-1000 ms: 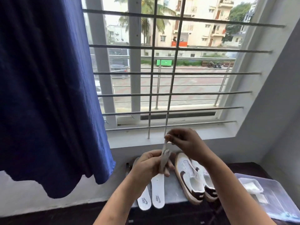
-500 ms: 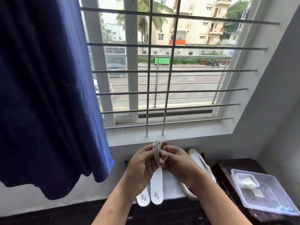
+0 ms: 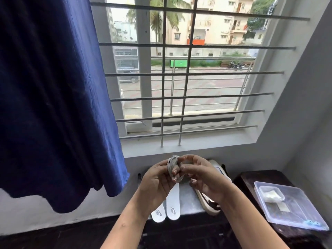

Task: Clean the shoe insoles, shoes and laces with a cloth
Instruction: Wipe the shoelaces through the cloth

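Grey lace point(image 3: 173, 167) coils around the left hand's point(image 3: 158, 184) fingers, which close on it — the right hand point(image 3: 203, 178) pinches the same bundle. Below lie two white insoles point(image 3: 172, 203) and, beside them, a shoe point(image 3: 211, 207) on the ledge point(image 3: 190, 202).

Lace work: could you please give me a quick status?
Left hand and right hand both gripping the lace, wound into loops. Insoles on ledge below. Nothing in the way.

grey lace point(image 3: 172, 165), white insoles point(image 3: 172, 203), blue curtain point(image 3: 53, 96)
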Demonstrator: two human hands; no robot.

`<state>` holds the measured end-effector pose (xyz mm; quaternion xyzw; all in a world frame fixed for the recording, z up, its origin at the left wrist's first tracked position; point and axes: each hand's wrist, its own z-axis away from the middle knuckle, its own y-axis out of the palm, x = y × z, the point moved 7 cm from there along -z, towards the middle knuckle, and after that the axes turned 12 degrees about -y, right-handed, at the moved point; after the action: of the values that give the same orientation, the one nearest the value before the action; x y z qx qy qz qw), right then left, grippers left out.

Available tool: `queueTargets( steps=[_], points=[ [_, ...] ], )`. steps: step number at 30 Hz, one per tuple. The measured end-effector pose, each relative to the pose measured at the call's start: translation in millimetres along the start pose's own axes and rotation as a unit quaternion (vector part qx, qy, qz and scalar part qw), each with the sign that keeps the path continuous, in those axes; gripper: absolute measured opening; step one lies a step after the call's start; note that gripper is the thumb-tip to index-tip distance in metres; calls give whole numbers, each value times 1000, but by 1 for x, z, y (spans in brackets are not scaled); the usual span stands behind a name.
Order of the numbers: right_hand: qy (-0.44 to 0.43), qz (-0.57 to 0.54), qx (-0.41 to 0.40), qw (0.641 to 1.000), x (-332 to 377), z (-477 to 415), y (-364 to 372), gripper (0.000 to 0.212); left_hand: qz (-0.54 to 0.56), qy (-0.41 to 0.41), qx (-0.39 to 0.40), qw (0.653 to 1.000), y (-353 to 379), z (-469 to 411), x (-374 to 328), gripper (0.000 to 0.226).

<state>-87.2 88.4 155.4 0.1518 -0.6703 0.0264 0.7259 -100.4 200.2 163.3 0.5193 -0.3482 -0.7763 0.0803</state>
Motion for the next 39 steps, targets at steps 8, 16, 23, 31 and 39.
queueTargets(
  steps=[8,16,23,31,39],
  points=[
    [63,-110,14,992,3,6,12,9,6,-23,37,999,7,-6,7,33],
    [1,-59,93,994,12,19,12,17,-44,-45,83,995,11,-12,22,38],
    [-13,-95,39,995,-2,23,-15,41,-38,-62,54,996,5,-16,26,31],
    [-27,13,-61,998,5,25,-24,20,-81,-44,43,995,17,-17,29,32],
    [-101,-120,67,985,34,43,-6,12,-96,-33,129,986,49,-13,24,32]
  ],
)
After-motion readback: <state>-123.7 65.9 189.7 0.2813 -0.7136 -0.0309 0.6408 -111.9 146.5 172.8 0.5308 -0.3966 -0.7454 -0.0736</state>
